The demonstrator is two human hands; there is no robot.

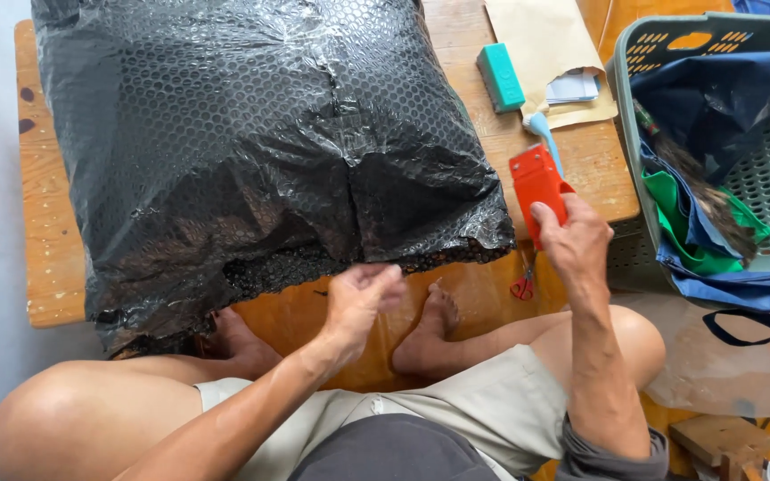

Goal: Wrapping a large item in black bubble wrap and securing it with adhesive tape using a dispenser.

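A big parcel wrapped in black bubble wrap [251, 142] lies on a low wooden table [46, 258], its near end hanging over the table's front edge. My left hand [360, 301] is just under that near edge, its fingers curled and touching the wrap's loose lip. My right hand [572, 239] grips an orange tape dispenser [536, 183] and holds it upright beside the parcel's right corner.
On the table behind are a teal block [500, 77], a brown envelope [550, 49] and a light blue handle [545, 134]. A grey-green basket [764, 169] with blue and green cloth stands at right. Red scissors [522, 285] lie on the orange floor by my bare feet.
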